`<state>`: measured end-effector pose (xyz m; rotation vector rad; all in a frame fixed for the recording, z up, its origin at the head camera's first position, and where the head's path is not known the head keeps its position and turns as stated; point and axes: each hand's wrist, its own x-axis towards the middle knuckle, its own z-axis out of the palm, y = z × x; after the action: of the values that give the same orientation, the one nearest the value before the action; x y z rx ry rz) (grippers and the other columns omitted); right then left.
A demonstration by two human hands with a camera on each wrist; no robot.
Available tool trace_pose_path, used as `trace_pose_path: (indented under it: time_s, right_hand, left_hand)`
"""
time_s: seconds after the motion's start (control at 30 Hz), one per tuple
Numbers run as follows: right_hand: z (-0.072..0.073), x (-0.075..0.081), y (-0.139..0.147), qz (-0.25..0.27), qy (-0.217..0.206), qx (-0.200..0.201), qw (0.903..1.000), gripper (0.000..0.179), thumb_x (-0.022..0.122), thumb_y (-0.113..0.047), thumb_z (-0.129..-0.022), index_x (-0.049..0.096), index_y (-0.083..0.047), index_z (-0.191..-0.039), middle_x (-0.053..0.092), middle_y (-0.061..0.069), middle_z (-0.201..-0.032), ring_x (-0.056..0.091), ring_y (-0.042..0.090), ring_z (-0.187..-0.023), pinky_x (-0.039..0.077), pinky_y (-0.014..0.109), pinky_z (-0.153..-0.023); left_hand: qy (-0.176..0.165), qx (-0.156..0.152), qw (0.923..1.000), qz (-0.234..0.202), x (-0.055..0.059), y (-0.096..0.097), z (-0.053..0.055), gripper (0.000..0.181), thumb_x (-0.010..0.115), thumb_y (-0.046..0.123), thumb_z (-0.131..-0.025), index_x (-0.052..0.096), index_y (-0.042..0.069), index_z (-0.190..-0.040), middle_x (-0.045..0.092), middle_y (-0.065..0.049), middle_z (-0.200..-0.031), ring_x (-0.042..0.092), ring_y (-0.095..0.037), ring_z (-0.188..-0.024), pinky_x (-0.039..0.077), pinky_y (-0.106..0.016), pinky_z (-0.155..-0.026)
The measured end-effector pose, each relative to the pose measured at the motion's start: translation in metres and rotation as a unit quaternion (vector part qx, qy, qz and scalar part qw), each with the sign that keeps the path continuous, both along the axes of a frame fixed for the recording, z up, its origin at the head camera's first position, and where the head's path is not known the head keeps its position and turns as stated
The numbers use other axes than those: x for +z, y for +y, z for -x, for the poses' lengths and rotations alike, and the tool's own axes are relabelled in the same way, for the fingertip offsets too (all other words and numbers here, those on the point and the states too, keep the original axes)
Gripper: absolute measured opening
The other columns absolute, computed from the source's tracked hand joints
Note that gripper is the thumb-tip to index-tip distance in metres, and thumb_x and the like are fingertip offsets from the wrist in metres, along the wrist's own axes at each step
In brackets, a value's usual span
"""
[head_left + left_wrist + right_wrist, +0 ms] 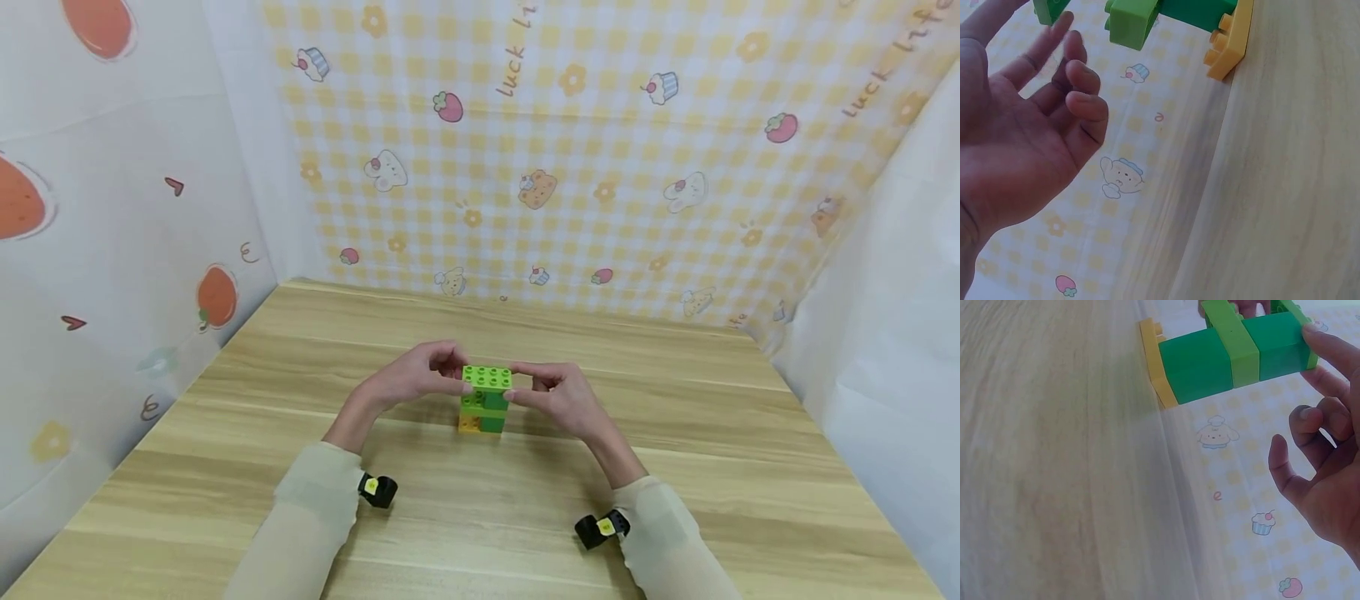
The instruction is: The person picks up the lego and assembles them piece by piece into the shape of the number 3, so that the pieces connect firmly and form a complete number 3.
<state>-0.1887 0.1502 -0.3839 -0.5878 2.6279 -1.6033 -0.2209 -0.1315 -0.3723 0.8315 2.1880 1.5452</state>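
In the head view a small tower of toy building bricks stands on the wooden table [480,517]. An orange brick [1159,372] forms its base, with a dark green block [1200,365] on the right side. Above comes a light green brick [1238,350], then a second dark green block [1282,347]. A light green studded brick [487,377] lies across the top. My left hand [412,377] pinches its left end between thumb and index finger. At the right end, my right hand [561,398] pinches it likewise. The other fingers of both hands are loosely bent.
Behind the table hangs a yellow checked cloth [570,150] with printed pictures. A white cloth [120,208] with fruit prints borders the left, and another white cloth [892,317] borders the right. Black wrist cameras sit on both sleeves.
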Motion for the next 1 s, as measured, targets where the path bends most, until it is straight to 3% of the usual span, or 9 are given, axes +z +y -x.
trace_pose_path:
  time_s: [0.17,0.27,0.6,0.8,1.0]
  right_hand:
    - [-0.001,0.001,-0.001,0.003,-0.006,0.004,1.0,0.039,0.086,-0.024,-0.088,0.079,-0.012,-0.124,0.042,-0.003,-0.06,0.036,0.012,-0.057,0.03,0.024,-0.055]
    - [-0.001,0.001,-0.001,0.003,-0.008,0.002,1.0,0.039,0.086,-0.024,-0.087,0.08,-0.012,-0.124,0.042,-0.003,-0.06,0.037,0.012,-0.057,0.03,0.024,-0.054]
    - [0.002,-0.004,0.001,0.029,-0.016,0.014,0.9994,0.038,0.086,-0.021,-0.088,0.079,-0.01,-0.124,0.043,-0.004,-0.059,0.036,0.01,-0.054,0.029,0.023,-0.051]
    - [0.003,-0.005,0.004,0.042,-0.013,0.018,0.9989,0.039,0.088,-0.015,-0.085,0.079,-0.008,-0.123,0.058,0.0,-0.07,0.048,0.011,-0.063,0.037,0.022,-0.057]
    - [0.006,-0.008,0.007,0.015,-0.005,0.036,0.9992,0.037,0.089,-0.012,-0.083,0.081,-0.008,-0.119,0.07,0.006,-0.087,0.061,0.016,-0.078,0.048,0.023,-0.067]
  left_hand:
    - [-0.011,-0.008,0.9977,0.066,-0.007,0.0,0.002,0.041,0.085,0.019,-0.085,0.063,0.008,-0.117,0.061,-0.008,-0.109,0.053,-0.023,-0.094,0.046,-0.034,-0.081]
    - [-0.007,-0.021,0.9962,0.084,-0.012,0.003,0.004,0.04,0.086,0.016,-0.083,0.064,0.007,-0.115,0.063,-0.009,-0.108,0.055,-0.022,-0.094,0.048,-0.034,-0.082]
    - [0.0,-0.02,0.9952,0.095,-0.011,0.006,0.002,0.04,0.085,0.015,-0.084,0.067,0.005,-0.118,0.067,-0.01,-0.108,0.058,-0.021,-0.091,0.049,-0.032,-0.081]
    - [0.002,-0.017,0.9951,0.097,-0.012,0.007,0.003,0.04,0.086,0.016,-0.083,0.067,0.006,-0.118,0.066,-0.01,-0.108,0.059,-0.022,-0.091,0.049,-0.034,-0.081]
    - [-0.003,-0.011,0.9957,0.092,-0.012,0.005,0.002,0.041,0.086,0.015,-0.083,0.068,0.005,-0.118,0.067,-0.01,-0.106,0.058,-0.022,-0.091,0.049,-0.035,-0.081]
